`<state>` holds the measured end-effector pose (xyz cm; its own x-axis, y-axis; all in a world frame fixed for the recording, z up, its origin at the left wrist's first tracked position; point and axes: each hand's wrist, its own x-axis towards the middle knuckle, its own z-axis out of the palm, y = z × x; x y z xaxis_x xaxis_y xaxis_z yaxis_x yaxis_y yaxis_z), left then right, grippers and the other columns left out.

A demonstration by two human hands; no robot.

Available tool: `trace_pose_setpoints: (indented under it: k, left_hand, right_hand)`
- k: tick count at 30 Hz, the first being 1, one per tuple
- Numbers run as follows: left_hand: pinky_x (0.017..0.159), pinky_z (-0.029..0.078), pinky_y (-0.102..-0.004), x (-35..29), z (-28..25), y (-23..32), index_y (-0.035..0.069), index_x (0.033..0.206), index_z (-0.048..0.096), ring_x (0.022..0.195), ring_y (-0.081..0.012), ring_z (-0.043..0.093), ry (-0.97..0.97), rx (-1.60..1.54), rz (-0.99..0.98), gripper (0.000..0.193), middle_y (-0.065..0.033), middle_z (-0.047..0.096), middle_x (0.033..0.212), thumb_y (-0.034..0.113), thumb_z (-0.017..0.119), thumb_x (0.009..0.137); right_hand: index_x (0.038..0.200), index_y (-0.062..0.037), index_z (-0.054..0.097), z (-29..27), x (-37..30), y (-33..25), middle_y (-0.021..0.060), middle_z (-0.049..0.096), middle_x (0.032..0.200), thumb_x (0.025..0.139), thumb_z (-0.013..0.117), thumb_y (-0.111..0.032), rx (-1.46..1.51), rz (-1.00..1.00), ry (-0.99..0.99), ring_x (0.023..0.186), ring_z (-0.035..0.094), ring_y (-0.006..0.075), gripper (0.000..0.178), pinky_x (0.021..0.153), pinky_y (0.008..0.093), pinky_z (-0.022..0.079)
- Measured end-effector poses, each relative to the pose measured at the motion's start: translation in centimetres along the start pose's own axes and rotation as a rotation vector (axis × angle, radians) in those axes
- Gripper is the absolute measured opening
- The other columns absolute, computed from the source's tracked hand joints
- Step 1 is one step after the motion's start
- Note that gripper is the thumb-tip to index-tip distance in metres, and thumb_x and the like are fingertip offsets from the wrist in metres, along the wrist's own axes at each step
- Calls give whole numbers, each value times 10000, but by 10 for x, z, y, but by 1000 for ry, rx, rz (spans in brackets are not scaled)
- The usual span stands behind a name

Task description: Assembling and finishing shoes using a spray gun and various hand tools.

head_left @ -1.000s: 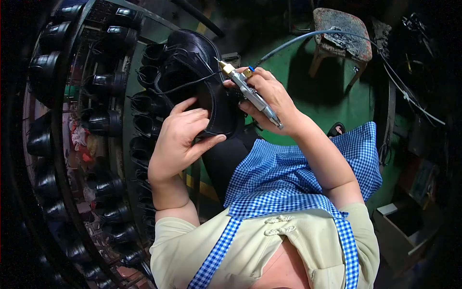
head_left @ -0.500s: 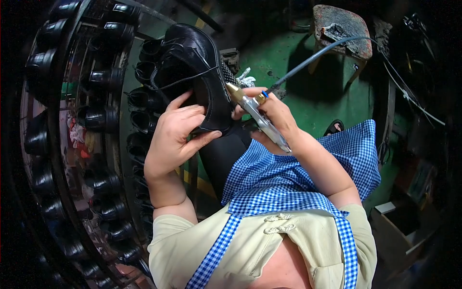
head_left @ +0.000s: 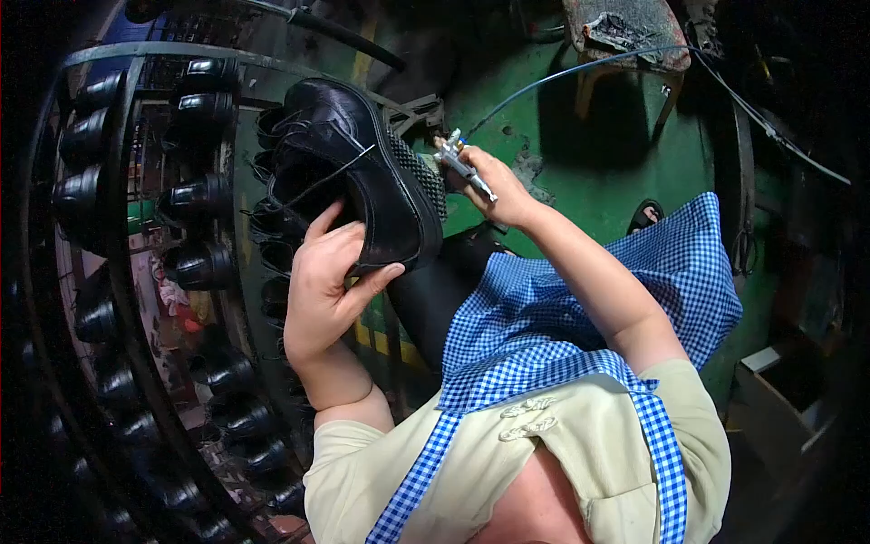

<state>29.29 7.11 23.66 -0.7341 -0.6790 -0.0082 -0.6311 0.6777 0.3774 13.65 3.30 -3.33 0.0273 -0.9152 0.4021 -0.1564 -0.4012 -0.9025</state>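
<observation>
A black lace-up shoe [head_left: 399, 218] is held up in front of me, toe pointing away. My left hand [head_left: 324, 281] grips it at the heel end, with fingers inside the opening and the thumb on the outside of the heel. One lace hangs loosely across the opening. To the right of the shoe and apart from it, my right hand [head_left: 500, 189] is closed around a metal spray gun [head_left: 466, 167]. A thin air hose [head_left: 562, 77] runs from the gun up to the right. Some of my right fingers are hidden beneath the gun.
On my left stands a metal rack [head_left: 136, 77] carrying rows of black shoes [head_left: 201, 195]. A worn stool [head_left: 666, 23] stands on the green floor at the far right, with the hose passing over it. An open box [head_left: 787, 390] sits at the lower right.
My right hand has drawn the spray gun away from the shoe's side, farther out and lower. The shoe has tilted, showing more of its sole edge. The whole view has shifted slightly.
</observation>
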Motion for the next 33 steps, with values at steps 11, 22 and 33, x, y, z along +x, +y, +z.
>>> trace_pose_setpoints:
  k: [11,22,33]
  left_hand:
    - [1005,361,-459,6,1,6,18,930,666,881,-325,646,-3,-6,-43,232,-136,678,898,159,731,758]
    - [958,415,-479,2,5,1,7,768,606,704,-314,589,98,41,12,222,-119,583,714,181,742,743]
    - [999,393,-478,2,3,6,9,816,652,699,-273,603,84,17,-6,188,-96,592,706,162,739,750]
  right_hand:
    - [1026,-23,544,-42,-24,-44,173,579,1088,754,731,-125,-96,-58,43,1006,564,359,345,838,412,471]
    - [911,-91,625,-121,-28,-159,76,576,926,667,790,-169,-224,-151,-150,835,587,246,305,682,335,502]
    - [880,-77,638,-115,-24,-159,67,586,905,650,791,-129,-53,-175,-182,828,581,243,281,666,338,492]
